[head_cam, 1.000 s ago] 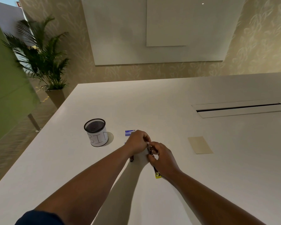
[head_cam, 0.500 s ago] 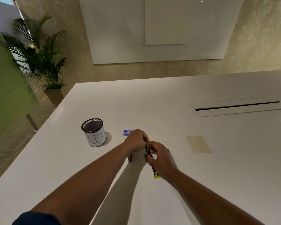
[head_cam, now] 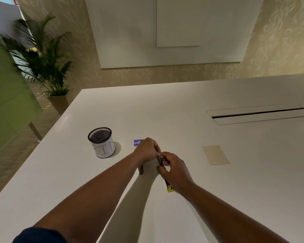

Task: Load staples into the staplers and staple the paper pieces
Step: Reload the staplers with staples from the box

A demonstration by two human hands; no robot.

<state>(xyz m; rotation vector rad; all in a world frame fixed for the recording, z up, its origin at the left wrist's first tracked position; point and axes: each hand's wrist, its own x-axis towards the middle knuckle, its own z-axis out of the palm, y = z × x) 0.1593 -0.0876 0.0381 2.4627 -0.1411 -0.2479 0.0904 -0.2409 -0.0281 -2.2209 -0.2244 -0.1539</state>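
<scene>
Both my hands meet over a small stapler [head_cam: 168, 187] with a yellow-green end that lies on the white table [head_cam: 165, 111]. My right hand [head_cam: 174, 171] curls round its body, thumb and fingers pinching at the metal front part [head_cam: 160, 161]. My left hand [head_cam: 146, 150] grips the same front end from the left. A dark end of another object [head_cam: 141, 170], perhaps a second stapler, pokes out below my left wrist. A blue and white staple box [head_cam: 136, 142] lies just behind my left hand. A tan paper piece [head_cam: 215, 154] lies flat to the right.
A black mesh cup wrapped in white paper marked BIN [head_cam: 102, 142] stands to the left of my hands. A long cable slot [head_cam: 256, 114] is set into the table at the far right. A potted palm [head_cam: 42, 67] stands on the floor beyond the table's left corner.
Both hands stay on the stapler's front end with only small finger shifts. The view has drifted slightly.
</scene>
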